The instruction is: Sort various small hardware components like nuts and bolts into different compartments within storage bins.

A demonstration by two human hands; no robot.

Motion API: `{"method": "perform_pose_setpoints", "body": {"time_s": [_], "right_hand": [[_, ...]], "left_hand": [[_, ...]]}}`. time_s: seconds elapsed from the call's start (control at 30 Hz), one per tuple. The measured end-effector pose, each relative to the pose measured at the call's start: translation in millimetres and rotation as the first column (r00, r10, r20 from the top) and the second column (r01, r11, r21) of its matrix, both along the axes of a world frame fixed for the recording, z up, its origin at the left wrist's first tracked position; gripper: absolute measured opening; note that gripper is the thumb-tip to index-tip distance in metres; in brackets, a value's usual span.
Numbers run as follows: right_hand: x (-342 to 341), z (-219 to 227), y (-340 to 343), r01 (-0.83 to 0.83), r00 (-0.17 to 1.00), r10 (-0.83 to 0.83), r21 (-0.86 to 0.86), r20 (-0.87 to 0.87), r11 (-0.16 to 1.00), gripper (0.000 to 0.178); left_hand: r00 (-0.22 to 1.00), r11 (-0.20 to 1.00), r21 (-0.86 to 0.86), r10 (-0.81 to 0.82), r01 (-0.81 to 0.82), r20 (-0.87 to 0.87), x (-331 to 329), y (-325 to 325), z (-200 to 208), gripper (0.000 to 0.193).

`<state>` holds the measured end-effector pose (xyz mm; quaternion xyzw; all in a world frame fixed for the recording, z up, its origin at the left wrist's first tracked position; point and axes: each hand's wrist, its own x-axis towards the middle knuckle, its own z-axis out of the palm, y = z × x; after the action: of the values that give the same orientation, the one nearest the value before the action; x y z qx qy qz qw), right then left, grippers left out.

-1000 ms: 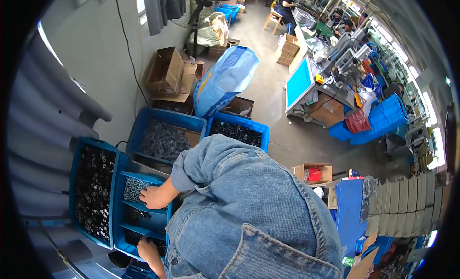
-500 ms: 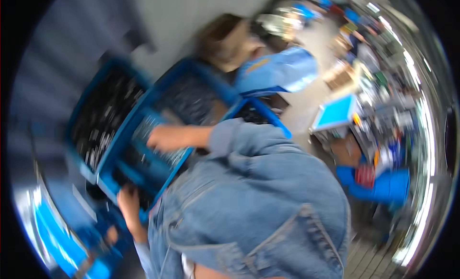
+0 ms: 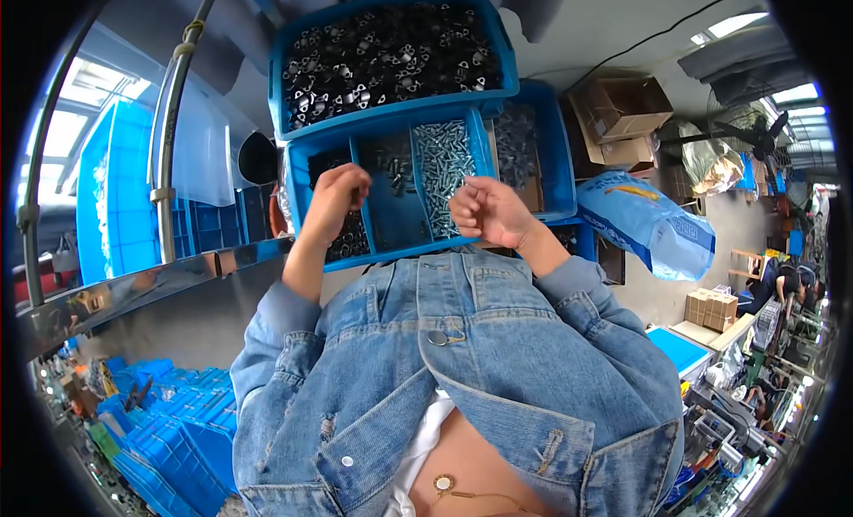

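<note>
A blue divided bin [image 3: 384, 248] lies in front of me. Its right compartment holds silver screws [image 3: 442, 157], the middle one a few dark metal pieces [image 3: 397, 175], and the left one black parts and small rings [image 3: 351, 242]. My left hand [image 3: 334, 200] is over the left compartment, fingers curled closed; whatever is in them is hidden. Beside the screws, over the bin's right edge, my right hand [image 3: 490, 212] is closed too, fingers bent toward the thumb, and I cannot make out anything in it.
Behind stands a blue bin [image 3: 511, 59] of black metal brackets. Another blue bin [image 3: 558, 153], cardboard boxes [image 3: 626, 108] and a blue-and-white bag [image 3: 649, 222] are at the right. A metal pole [image 3: 169, 144] rises at the left; stacked blue crates [image 3: 182, 428] sit lower left.
The view has turned and sharpened from a blur. My right hand has moved from above the screws to their right side; my left hand has come up from the bin's near corner over the left compartment.
</note>
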<state>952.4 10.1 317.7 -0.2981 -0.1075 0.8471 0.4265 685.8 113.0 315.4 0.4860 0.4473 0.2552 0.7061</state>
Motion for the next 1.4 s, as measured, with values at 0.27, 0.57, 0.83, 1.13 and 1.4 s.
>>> {"method": "perform_pose_setpoints", "body": {"time_s": [0.27,0.57,0.83,1.13,1.4], "right_hand": [[-15,28,72,-0.514,0.298,-0.345,0.454,0.89,0.728,0.033],[21,-54,239,-0.719,0.172,-0.698,0.573,0.695,0.394,0.038],[32,-59,246,-0.688,-0.497,-0.527,0.058,0.689,0.724,0.022],[37,2,199,0.201,0.911,-0.282,0.272,0.301,0.941,0.02],[-9,26,158,0.409,0.839,-0.466,0.24,0.28,0.881,0.013]], "left_hand": [[0.28,0.373,0.359,0.25,0.856,-0.927,52,-23,-49,0.013],[0.187,0.371,0.212,0.102,0.904,-0.977,46,-13,-60,0.022],[0.577,0.424,0.495,-0.084,0.759,-0.812,71,-25,-20,0.025],[0.687,0.506,0.565,-0.08,0.652,-0.722,44,-26,14,0.035],[0.74,0.496,0.638,-0.015,0.589,-0.672,45,-28,45,0.029]]}}
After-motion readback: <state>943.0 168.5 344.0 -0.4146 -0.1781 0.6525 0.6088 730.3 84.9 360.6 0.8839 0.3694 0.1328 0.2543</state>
